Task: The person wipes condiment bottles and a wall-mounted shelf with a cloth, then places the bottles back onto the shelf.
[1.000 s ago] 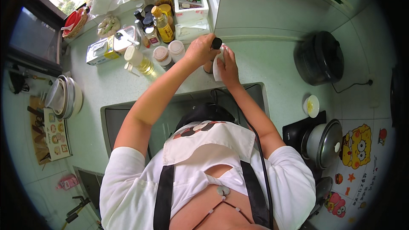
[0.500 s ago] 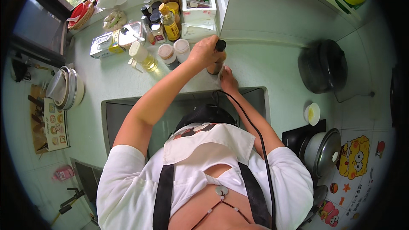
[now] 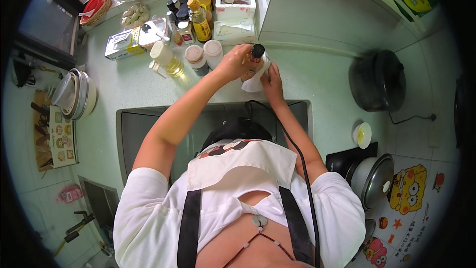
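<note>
A dark-capped bottle stands upright on the counter behind the sink. My left hand is closed around its upper part, just below the cap. A thin white wipe, cloth or paper, wraps part of the bottle's side. My right hand presses that wipe against the bottle's right side, with its fingers bent round it. Left of my left hand are two white-lidded jars and a glass oil jug. Most of the bottle's body is hidden by my hands and the wipe.
The sink's rim lies under my forearms. Seasoning bottles crowd the back beside a white bin of packets. On the right are a black pot, a small bowl and a lidded pot. Stacked bowls stand left.
My right hand has moved up along the bottle, and more of the white wipe shows around it. My left hand keeps its hold near the cap.
</note>
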The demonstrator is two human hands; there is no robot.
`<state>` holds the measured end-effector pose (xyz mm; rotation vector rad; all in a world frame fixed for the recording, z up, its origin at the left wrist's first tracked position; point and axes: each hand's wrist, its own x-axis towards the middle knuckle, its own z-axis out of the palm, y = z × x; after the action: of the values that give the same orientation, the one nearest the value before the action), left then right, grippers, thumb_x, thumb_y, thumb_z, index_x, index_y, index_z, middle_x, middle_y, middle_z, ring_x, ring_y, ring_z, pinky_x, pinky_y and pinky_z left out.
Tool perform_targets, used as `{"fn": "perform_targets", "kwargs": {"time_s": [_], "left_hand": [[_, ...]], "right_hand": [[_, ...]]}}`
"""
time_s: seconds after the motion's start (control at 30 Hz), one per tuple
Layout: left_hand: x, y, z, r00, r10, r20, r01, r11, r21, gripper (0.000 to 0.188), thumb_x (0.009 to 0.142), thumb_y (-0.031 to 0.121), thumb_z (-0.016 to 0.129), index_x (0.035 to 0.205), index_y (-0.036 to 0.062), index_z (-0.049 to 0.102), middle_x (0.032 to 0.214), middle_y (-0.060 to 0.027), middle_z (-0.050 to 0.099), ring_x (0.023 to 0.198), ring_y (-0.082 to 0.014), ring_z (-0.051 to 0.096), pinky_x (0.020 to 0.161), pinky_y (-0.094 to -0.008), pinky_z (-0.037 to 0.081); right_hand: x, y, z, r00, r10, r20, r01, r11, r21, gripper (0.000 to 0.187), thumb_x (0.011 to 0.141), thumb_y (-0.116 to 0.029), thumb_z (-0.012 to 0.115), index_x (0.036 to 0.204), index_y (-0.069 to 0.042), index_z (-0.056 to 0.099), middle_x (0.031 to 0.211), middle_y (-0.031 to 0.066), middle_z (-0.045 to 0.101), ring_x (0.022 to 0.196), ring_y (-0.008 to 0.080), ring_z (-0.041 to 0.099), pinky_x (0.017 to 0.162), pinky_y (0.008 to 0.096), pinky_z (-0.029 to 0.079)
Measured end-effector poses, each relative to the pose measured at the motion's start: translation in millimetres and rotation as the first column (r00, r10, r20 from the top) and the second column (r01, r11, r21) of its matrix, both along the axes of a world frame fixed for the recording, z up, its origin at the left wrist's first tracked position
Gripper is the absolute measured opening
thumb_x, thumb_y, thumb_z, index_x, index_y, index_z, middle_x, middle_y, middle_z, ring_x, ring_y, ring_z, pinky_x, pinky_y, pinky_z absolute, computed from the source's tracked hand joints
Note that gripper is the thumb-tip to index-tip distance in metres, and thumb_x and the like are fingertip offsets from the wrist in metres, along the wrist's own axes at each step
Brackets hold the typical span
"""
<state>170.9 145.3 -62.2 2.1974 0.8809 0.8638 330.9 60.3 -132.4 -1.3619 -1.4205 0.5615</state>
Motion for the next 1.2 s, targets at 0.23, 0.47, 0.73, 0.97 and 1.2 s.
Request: {"fn": "perform_targets", "kwargs": {"time_s": [0.23, 0.47, 0.73, 0.97, 1.2], "left_hand": [[1.5, -5.6, 8.0, 0.988, 0.08, -0.133, -0.079, 0.997, 0.014, 0.037, 0.071, 0.014, 0.072, 0.104, 0.0063, 0.057, 0.1, -0.0119, 0.059, 0.094, -0.0306, 0.057, 0.081, -0.0377, 0.048], [1.5, -9.0, 12.8, 0.987, 0.081, -0.138, -0.076, 0.996, 0.042, 0.04, 0.07, 0.018, 0.073, 0.104, 0.0065, 0.055, 0.103, -0.0138, 0.058, 0.1, -0.0345, 0.054, 0.085, -0.0406, 0.045], [4.9, -17.2, 12.5, 0.975, 0.116, -0.192, -0.127, 0.991, -0.05, 0.048, 0.073, 0.02, 0.072, 0.112, 0.0038, 0.048, 0.101, -0.02, 0.058, 0.098, -0.0375, 0.055, 0.081, -0.0435, 0.045], [1.4, -11.0, -6.9, 0.978, 0.15, -0.145, -0.15, 0.989, 0.007, 0.047, 0.074, 0.024, 0.073, 0.106, 0.0012, 0.047, 0.093, -0.021, 0.058, 0.089, -0.0395, 0.056, 0.074, -0.0428, 0.046], [2.5, -12.0, -6.6, 0.991, 0.119, -0.053, -0.118, 0.993, 0.029, 0.043, 0.071, 0.022, 0.073, 0.103, 0.0041, 0.051, 0.094, -0.0179, 0.058, 0.094, -0.0355, 0.054, 0.079, -0.0419, 0.045]], "right_hand": [[9.2, -3.4, -79.3, 0.954, 0.077, 0.291, -0.006, 0.972, -0.236, 0.044, 0.085, -0.009, 0.052, 0.128, -0.005, 0.046, 0.127, 0.0181, 0.047, 0.113, 0.0355, 0.051, 0.092, 0.039, 0.043], [44.4, 41.6, -79.4, 0.981, 0.013, 0.194, 0.035, 0.969, -0.245, 0.038, 0.081, -0.018, 0.059, 0.117, -0.008, 0.058, 0.109, 0.0185, 0.058, 0.102, 0.0368, 0.056, 0.084, 0.0398, 0.047], [38.9, 50.7, -111.3, 0.912, 0.258, 0.32, -0.151, 0.935, -0.321, 0.018, 0.08, -0.01, 0.049, 0.093, -0.004, 0.061, 0.092, 0.0195, 0.059, 0.088, 0.0376, 0.057, 0.074, 0.0427, 0.047], [41.6, -2.4, -117.0, 0.862, 0.375, 0.34, -0.177, 0.852, -0.493, 0.023, 0.073, -0.017, 0.061, 0.09, -0.002, 0.061, 0.081, 0.0163, 0.06, 0.077, 0.031, 0.058, 0.071, 0.0381, 0.047], [55.4, -72.2, -27.8, 0.803, -0.284, -0.525, -0.044, 0.849, -0.527, 0.037, 0.086, -0.016, 0.06, 0.122, -0.008, 0.053, 0.102, 0.0066, 0.062, 0.091, 0.0145, 0.06, 0.071, 0.0335, 0.05]]}}
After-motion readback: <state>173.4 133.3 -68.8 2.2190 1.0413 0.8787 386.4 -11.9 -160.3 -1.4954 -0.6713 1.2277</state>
